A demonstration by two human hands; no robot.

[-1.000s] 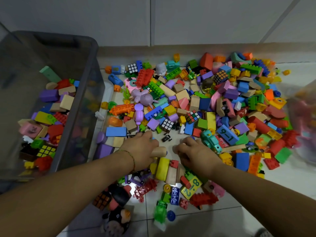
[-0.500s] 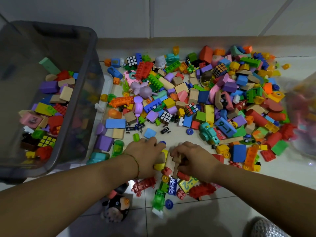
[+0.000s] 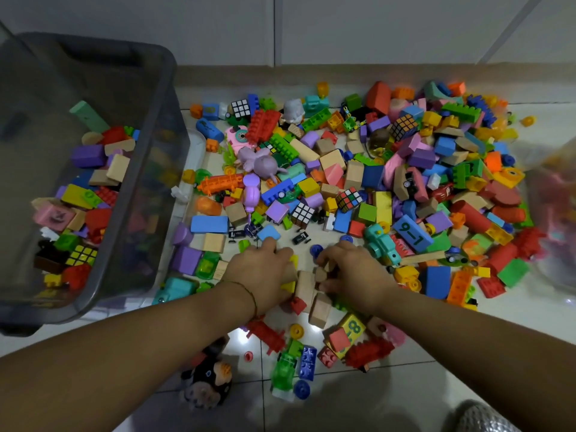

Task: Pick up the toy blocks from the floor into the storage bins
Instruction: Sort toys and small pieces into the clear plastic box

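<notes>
A pale tiled floor [image 3: 405, 388] carries everything, with a wall's skirting along its far edge; a grey see-through storage bin [image 3: 162, 126] stands at the floor's left side, already partly filled with mixed blocks, among them a purple one [image 3: 88, 155] and a small puzzle cube [image 3: 81, 255]; a heap of toy blocks [image 3: 358, 188] spreads from beside the bin across the middle to the right side, plastic studded bricks, foam shapes and plain wooden pieces all jumbled; a blurred clear bag or container [image 3: 558, 226] shows at the right edge, its contents unclear.

Both forearms reach in from the near edge; the left hand [image 3: 260, 277], with a thin bracelet at the wrist, lies knuckles-up on the near margin of the heap, fingers curled over yellow and wooden pieces, though whether it truly grips them I cannot tell; the right hand [image 3: 353, 269] is just beside it, fingers bent around small wooden blocks [image 3: 322, 274], apparently pinching them; between and below the two hands lie larger wooden blocks [image 3: 319, 307], touching both.

Nearer the floor's near edge sit a yellow number block [image 3: 353, 328], a red studded brick [image 3: 367, 353], a green toy car [image 3: 283, 374], a blue brick [image 3: 308, 363] and a dark plush toy [image 3: 207, 380]; farther out lies a blue block marked 9-1 [image 3: 411, 233].
</notes>
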